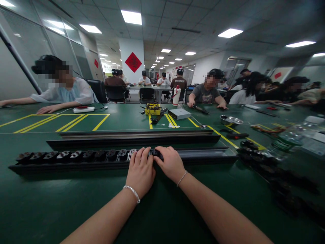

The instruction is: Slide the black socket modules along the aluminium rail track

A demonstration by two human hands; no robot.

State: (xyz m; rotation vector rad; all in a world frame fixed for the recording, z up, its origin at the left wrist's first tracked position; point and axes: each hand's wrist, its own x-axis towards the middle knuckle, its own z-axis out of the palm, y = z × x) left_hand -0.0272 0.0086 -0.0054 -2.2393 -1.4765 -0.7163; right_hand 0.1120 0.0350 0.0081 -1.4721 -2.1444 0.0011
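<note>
A long black channel (76, 168) lies across the table before me. Several socket modules, such as a black one (111, 155) and a whitish one (76, 155), sit in a row along its left part. My left hand (141, 169) is bent over the channel at the end of this row, fingertips at the far side, covering what lies beneath. Close beside it, my right hand (171, 162) holds a black socket module (157, 155) between thumb and fingers, at the channel. To the right the channel's grey inside (203, 153) shows. Behind it lies a second black strip (132, 139).
Blurred black parts (274, 176) are heaped at right, near a clear plastic bottle (286, 139) and a metal bowl (231, 120). Farther back stand a yellow box with cables (153, 109), a grey box (179, 114) and a white bottle (176, 96). Other people sit around the green table (76, 203).
</note>
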